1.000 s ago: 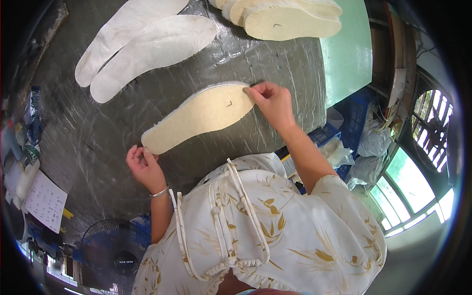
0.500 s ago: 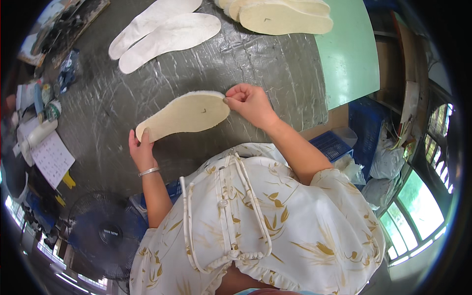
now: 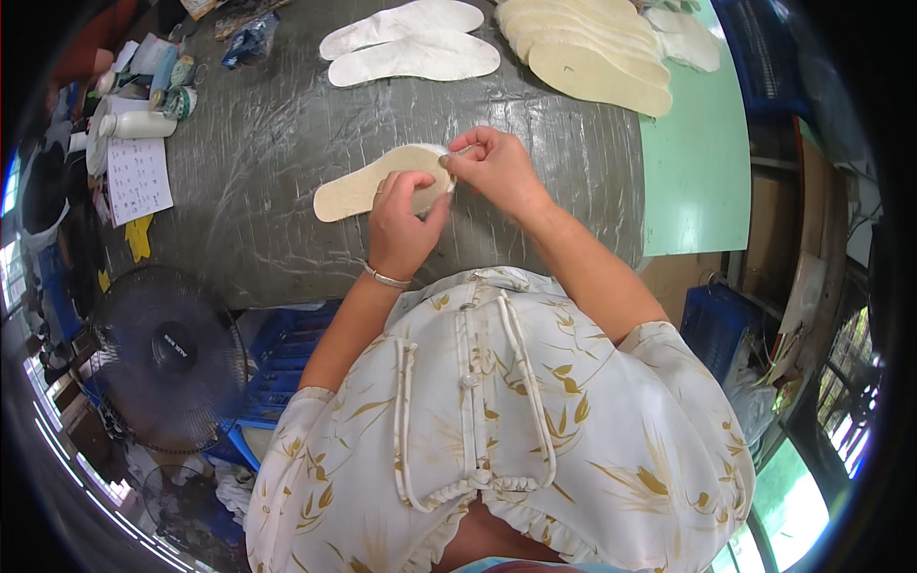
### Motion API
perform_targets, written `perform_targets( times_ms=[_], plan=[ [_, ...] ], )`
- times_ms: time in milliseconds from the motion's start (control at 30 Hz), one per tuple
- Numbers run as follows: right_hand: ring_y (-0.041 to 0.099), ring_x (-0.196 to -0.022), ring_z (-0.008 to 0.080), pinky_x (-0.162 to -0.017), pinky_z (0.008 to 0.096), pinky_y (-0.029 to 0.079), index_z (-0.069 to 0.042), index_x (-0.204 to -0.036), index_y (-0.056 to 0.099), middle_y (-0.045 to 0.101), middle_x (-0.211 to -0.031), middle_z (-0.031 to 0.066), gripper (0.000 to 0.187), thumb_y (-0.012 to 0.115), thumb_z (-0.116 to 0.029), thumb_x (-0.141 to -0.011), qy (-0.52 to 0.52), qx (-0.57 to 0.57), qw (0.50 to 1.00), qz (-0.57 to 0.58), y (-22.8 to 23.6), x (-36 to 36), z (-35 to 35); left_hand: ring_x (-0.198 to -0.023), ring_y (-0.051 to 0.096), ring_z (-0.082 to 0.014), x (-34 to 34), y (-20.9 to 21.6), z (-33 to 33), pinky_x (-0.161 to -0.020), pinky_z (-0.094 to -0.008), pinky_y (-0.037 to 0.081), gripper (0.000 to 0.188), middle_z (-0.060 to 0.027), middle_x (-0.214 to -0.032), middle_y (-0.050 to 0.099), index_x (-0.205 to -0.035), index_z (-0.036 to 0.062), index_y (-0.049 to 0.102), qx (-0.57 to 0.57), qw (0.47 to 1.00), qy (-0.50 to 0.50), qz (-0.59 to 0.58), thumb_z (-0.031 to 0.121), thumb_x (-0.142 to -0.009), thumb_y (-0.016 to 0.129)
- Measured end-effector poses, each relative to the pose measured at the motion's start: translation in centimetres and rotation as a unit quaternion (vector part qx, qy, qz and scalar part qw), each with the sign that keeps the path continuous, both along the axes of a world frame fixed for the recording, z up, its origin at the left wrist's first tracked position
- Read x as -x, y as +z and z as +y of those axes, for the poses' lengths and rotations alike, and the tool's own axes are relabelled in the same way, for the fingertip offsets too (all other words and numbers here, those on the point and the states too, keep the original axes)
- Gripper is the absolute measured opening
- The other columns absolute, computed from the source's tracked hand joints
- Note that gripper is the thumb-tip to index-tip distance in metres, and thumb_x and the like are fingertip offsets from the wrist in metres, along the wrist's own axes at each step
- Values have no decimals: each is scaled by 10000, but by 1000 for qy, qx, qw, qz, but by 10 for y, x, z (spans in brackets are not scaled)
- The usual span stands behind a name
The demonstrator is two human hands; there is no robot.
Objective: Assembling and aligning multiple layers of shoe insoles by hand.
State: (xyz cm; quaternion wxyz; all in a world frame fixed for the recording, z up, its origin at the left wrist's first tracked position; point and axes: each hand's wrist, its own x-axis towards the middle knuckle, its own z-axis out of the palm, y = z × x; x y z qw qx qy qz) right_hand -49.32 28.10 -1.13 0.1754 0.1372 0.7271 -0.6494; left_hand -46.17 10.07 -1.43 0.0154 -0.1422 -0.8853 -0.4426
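Note:
A cream insole [image 3: 355, 193] with a fluffy white edge lies over the dark table, its narrow end toward the left. My left hand [image 3: 401, 227] grips it near the wide end, thumb at the lower rim and fingers curled over the face. At the right tip of that end, my right hand [image 3: 499, 170] pinches the fluffy edge between thumb and forefinger. Part of the wide end is hidden by my fingers. Beyond it lies a pair of white insoles [image 3: 415, 61], and at the far right several cream insoles [image 3: 602, 74] overlap in a fanned pile.
The table [image 3: 258, 181] has a wrinkled plastic cover; a green board [image 3: 693, 181] adjoins its right side. A white bottle [image 3: 141, 125] and a written sheet [image 3: 139, 180] sit at the left. Below them stand a black fan [image 3: 172, 353] and a blue crate [image 3: 282, 358].
My left hand has left the narrow end and now holds the insole near its wide end, beside my right hand. The right hand keeps its pinch. The view has shifted.

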Motion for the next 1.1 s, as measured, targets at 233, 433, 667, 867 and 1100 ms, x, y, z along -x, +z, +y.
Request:
perform_targets(
  times_ms=[233, 433, 667, 867, 1100],
  plan=[
    [658, -661, 118, -638, 278, 543, -11, -1129, 692, 719, -796, 78, 267, 649, -107, -883, 94, -125, 970, 187, 23, -4, -11, -749, 665, -208, 0, 15, -20, -712, -309, 518, 113, -84, -835, 706, -917, 32, 689, -47, 993, 107, 25, 73, -820, 729],
    [660, -932, 223, -745, 331, 550, -103, -1151, 700, 650, -1108, 92, 318, 687, -23, -844, 211, -125, 854, 458, 60, 13, -7, -747, 597, -69, 7, 70, -52, -695, -239, 499, 106, -4, -852, 692, -964, 13, 688, -68, 987, 134, -48, 64, -871, 702],
    [644, -932, 240, -747, 341, 560, -112, -1045, 700, 627, -1068, 58, 261, 752, -40, -800, 285, -143, 767, 557, 104, 34, -12, -766, 606, -57, 15, 113, -56, -721, -222, 501, 84, 0, -860, 684, -955, -4, 677, -142, 984, 62, -84, 48, -890, 686],
    [646, -875, 235, -721, 348, 546, -87, -942, 715, 651, -989, 40, 127, 734, -97, -817, 290, -151, 751, 574, 129, 35, -2, -777, 611, -52, 26, 119, -44, -707, -207, 488, 81, -1, -864, 686, -961, -5, 667, -181, 974, 42, -126, 41, -898, 688],
    [655, -844, 244, -704, 353, 551, -84, -954, 710, 654, -949, 46, 139, 738, -95, -819, 304, -209, 748, 552, 136, 40, 10, -767, 600, -47, 35, 121, -31, -699, -214, 503, 96, -4, -864, 689, -957, -7, 669, -166, 979, 10, -120, 61, -893, 692]
  ],
)
